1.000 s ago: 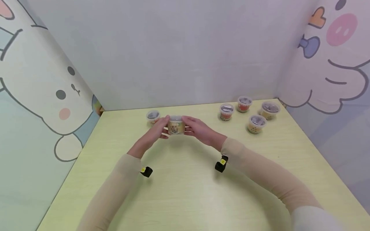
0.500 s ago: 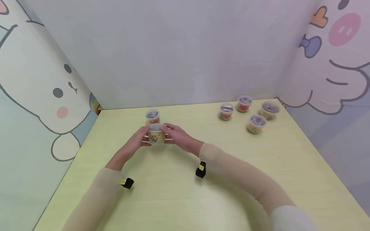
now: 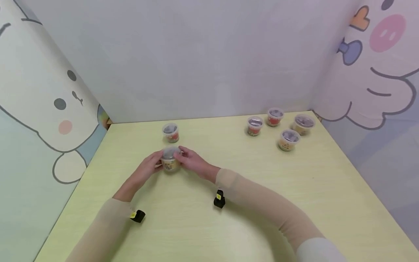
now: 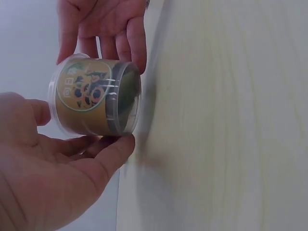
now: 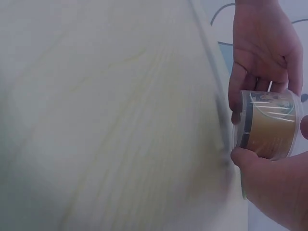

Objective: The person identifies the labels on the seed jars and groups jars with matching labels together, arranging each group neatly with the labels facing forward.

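Between both hands is a clear lidded plastic tub [image 3: 171, 164] with a yellow-brown printed label. My left hand [image 3: 148, 168] grips its left side, thumb up by the lid. On the opposite side my right hand [image 3: 195, 163] holds it, with the thumb over the lid's edge. In the left wrist view the tub [image 4: 86, 96] shows a round cartoon print, and its base is close over the table. The right wrist view shows the tub [image 5: 272, 125] with fingers at both sides. Just behind it stands a smaller tub with red contents [image 3: 171, 133].
At the back right stand two red-filled tubs [image 3: 254, 126] and two yellowish ones, the larger yellowish tub [image 3: 303, 124] near the table's right edge. A white wall [image 3: 209, 62] borders the pale wooden table [image 3: 229, 225] behind, with cartoon-printed panels at both sides.
Both hands have carried the tub left and toward me, lower over the table. The smaller red tub behind it, partly hidden before, now shows fully.
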Demonstrator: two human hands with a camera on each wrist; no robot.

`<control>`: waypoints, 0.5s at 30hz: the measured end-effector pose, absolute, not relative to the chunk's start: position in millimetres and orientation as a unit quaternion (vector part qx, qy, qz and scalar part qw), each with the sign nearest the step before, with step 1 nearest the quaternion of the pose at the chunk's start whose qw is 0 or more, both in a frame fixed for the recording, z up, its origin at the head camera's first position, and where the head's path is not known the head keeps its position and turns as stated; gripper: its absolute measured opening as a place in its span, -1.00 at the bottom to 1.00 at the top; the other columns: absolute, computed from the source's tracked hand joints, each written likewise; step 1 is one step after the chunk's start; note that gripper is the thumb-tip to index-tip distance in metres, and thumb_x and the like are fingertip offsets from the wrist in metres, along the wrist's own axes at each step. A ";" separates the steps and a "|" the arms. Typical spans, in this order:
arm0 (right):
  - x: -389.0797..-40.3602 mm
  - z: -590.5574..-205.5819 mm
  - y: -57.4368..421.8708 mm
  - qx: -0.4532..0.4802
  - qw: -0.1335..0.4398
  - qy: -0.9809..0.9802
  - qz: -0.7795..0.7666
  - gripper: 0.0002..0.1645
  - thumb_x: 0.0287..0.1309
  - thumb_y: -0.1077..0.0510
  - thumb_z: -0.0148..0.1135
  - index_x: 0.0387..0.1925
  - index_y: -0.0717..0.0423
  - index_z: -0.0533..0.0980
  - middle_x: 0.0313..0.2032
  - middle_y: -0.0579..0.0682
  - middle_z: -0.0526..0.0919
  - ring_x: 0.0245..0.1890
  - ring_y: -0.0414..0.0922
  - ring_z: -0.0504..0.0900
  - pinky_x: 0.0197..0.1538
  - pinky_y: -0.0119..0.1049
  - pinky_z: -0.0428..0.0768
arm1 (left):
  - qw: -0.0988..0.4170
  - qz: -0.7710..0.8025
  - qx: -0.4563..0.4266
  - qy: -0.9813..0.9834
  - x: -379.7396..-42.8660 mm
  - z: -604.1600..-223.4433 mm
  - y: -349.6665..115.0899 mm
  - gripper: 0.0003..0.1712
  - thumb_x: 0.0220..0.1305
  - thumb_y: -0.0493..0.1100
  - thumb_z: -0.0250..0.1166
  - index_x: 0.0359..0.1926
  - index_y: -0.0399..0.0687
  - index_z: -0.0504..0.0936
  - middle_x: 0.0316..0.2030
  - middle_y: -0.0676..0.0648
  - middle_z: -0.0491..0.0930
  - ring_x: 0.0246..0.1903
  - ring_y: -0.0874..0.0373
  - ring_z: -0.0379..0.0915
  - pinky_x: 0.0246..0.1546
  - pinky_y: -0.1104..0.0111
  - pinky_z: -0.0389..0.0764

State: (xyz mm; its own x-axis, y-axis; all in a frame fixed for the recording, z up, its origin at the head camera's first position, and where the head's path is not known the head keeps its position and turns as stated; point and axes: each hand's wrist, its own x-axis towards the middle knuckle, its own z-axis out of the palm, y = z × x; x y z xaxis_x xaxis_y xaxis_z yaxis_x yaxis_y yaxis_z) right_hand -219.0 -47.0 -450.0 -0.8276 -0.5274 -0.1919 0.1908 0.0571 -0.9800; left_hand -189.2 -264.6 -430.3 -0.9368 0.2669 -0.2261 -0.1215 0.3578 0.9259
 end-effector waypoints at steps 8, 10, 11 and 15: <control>-216.9 -456.3 -51.2 -0.129 0.264 0.680 -0.672 -0.05 0.44 -0.15 0.19 0.58 0.16 0.02 0.43 0.15 0.34 0.40 -0.06 0.36 0.34 -0.21 0.42 | 0.161 0.579 0.040 0.798 -182.9 -437.0 -270.1 -0.14 0.63 0.23 -0.20 0.53 -0.42 0.01 0.48 -0.42 0.06 0.46 -0.28 0.03 0.40 -0.01 0.18; -217.0 -455.6 -51.4 -0.132 0.264 0.685 -0.666 -0.05 0.43 -0.17 0.19 0.59 0.15 0.02 0.44 0.13 0.33 0.42 -0.07 0.34 0.34 -0.22 0.41 | 0.161 0.580 0.044 0.798 -182.4 -437.1 -271.3 -0.14 0.63 0.22 -0.20 0.53 -0.43 0.01 0.48 -0.43 0.06 0.46 -0.29 0.02 0.40 -0.01 0.18; -217.1 -455.2 -51.2 -0.134 0.265 0.688 -0.663 -0.04 0.43 -0.18 0.19 0.59 0.15 0.02 0.45 0.12 0.31 0.42 -0.07 0.33 0.35 -0.23 0.40 | 0.161 0.579 0.047 0.798 -182.5 -436.8 -271.8 -0.15 0.63 0.22 -0.21 0.53 -0.44 0.01 0.47 -0.44 0.06 0.46 -0.30 0.02 0.39 -0.01 0.19; -217.9 -453.0 -49.5 -0.139 0.268 0.694 -0.653 -0.05 0.43 -0.19 0.18 0.59 0.12 0.02 0.47 0.10 0.29 0.44 -0.07 0.31 0.36 -0.22 0.39 | 0.165 0.576 0.053 0.799 -184.3 -435.0 -272.9 -0.14 0.64 0.22 -0.20 0.53 -0.45 0.00 0.47 -0.45 0.06 0.46 -0.31 0.03 0.38 -0.02 0.19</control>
